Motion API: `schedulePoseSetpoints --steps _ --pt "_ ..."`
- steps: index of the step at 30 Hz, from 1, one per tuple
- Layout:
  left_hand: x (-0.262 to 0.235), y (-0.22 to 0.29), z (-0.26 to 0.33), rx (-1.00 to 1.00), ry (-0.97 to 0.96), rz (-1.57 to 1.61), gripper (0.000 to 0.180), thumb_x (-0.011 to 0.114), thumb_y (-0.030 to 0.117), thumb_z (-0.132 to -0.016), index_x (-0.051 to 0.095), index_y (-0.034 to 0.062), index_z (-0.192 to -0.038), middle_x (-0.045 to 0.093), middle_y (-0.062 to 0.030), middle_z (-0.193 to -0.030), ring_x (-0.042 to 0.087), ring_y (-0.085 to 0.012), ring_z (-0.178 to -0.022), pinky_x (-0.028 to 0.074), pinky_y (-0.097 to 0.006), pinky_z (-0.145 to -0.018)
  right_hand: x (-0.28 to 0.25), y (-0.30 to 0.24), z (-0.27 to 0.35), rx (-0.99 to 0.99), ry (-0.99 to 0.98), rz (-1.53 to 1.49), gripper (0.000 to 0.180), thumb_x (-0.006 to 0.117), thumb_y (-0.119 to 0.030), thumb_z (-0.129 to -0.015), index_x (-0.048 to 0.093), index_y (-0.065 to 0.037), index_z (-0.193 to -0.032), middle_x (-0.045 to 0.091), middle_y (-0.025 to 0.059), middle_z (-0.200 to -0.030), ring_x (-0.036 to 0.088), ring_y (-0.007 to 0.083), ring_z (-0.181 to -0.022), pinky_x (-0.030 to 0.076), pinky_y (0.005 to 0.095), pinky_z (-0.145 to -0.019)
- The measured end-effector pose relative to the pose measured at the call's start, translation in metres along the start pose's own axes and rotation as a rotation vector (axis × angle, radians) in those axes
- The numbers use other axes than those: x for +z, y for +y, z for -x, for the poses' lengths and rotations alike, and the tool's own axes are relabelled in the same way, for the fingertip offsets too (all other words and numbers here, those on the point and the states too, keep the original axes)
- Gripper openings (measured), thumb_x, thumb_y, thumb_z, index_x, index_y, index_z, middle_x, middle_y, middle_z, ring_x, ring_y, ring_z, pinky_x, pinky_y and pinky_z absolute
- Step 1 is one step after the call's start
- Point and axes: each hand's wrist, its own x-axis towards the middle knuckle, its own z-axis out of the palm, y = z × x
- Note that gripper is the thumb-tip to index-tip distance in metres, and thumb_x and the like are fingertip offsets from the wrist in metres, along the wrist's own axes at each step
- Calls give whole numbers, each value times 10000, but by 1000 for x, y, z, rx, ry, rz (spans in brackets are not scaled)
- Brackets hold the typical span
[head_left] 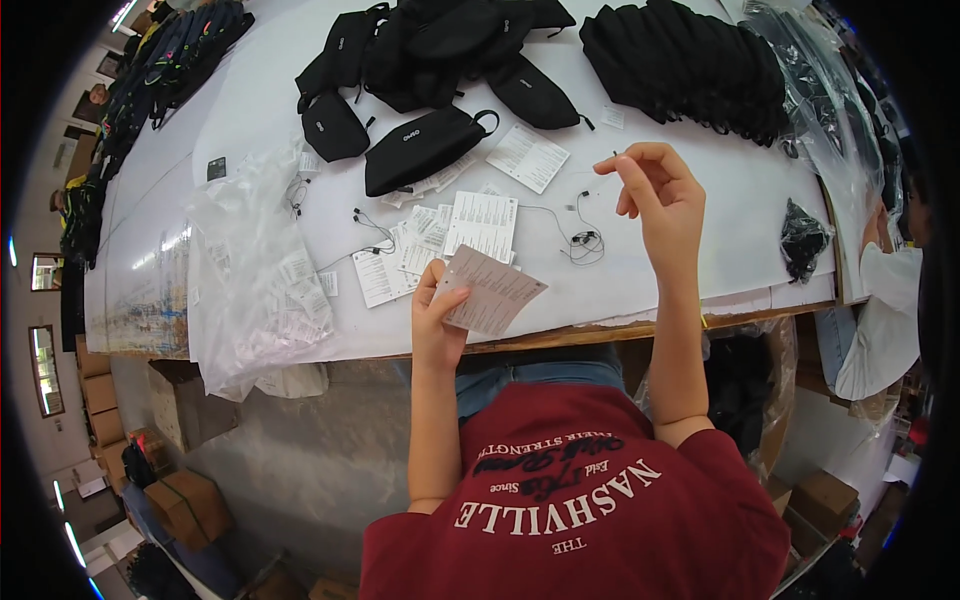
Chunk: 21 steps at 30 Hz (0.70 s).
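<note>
My left hand [438, 318] grips a white printed tag [492, 291] with a small punched hole, tilted above the table's front edge. To the right and higher, my right hand [660, 192] is raised with thumb and forefinger pinched. A tiny dark tip and a faint thread show at those fingertips, apparently a thin tag string. More printed tags [482, 222] lie in a loose pile beyond my left hand. Thin black strings with small clips [584, 240] are tangled on the table below my right hand. Behind the tags lies a black zip pouch [420, 150] with a wrist loop.
More black pouches [440, 45] are heaped at the far side, beside a long row of stacked black pouches [685, 70]. A clear plastic bag [255, 290] holding tags drapes over the front edge at left. A small wrapped black bundle [803, 240] sits at right.
</note>
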Motion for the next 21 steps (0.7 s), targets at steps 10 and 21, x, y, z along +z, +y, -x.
schedulePoseSetpoints --steps 10,21 --pt "13 -8 4 33 143 -49 199 646 25 -848 458 93 -849 638 -72 -929 622 -130 -881 506 -264 -784 20 21 55 442 -380 -285 99 604 -127 -888 587 -36 -853 550 -33 -697 442 18 -566 321 159 -510" --pt "22 -14 12 114 -359 -14 382 683 122 -831 372 83 -1050 531 -99 -989 494 -95 -713 431 -212 -606 39 22 78 86 -302 77 64 702 -62 -806 644 -45 -828 468 -65 -601 387 12 -530 290 182 -484"
